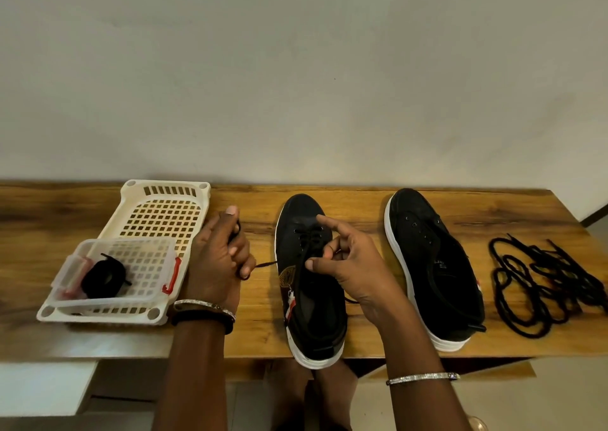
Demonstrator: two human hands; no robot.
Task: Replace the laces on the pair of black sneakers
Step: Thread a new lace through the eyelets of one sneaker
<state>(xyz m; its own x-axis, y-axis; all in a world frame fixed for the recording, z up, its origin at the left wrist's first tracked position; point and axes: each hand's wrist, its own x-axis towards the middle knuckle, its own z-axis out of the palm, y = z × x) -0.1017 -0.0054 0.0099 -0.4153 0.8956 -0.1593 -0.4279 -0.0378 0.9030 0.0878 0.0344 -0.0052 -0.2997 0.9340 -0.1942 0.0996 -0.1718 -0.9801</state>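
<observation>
Perhaps a third done, I judged: the black canvas white-soled sneaker [311, 315] at six o'clock had its front eyelets threaded, left hand [217, 259] gripping one end of the thin black lace [265, 264], right hand [348, 266] pinching the other; its unlaced twin [437, 266] waited at three o'clock.

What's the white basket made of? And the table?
The white basket looks like moulded plastic: smooth, matte, with a neat grid of holes. The table looks like wood, or a wood-look veneer: brown streaky grain with a slight sheen.
</observation>
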